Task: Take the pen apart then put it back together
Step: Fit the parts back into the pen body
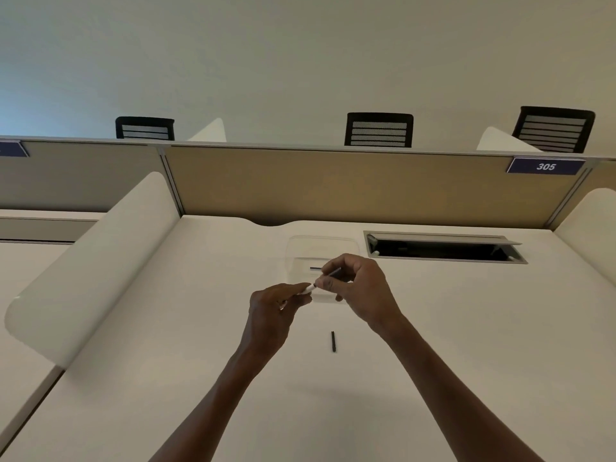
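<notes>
Both hands meet above the middle of the white desk (433, 328). My left hand (276, 305) pinches a white pen barrel (308, 289), whose end points toward the right hand. My right hand (356, 285) grips a dark pen part (335, 272) between thumb and fingers, its end close to the barrel's tip. A small black pen piece (333, 341) lies loose on the desk just below the hands. Another thin dark and silver part (315, 269) lies in a clear plastic tray (300, 248) behind the hands.
An open cable hatch (443, 250) is set into the desk at the back right. Rounded white side dividers (93, 261) flank the desk. A tan back panel (333, 185) carries a label reading 305 (545, 166). Black chairs stand beyond it.
</notes>
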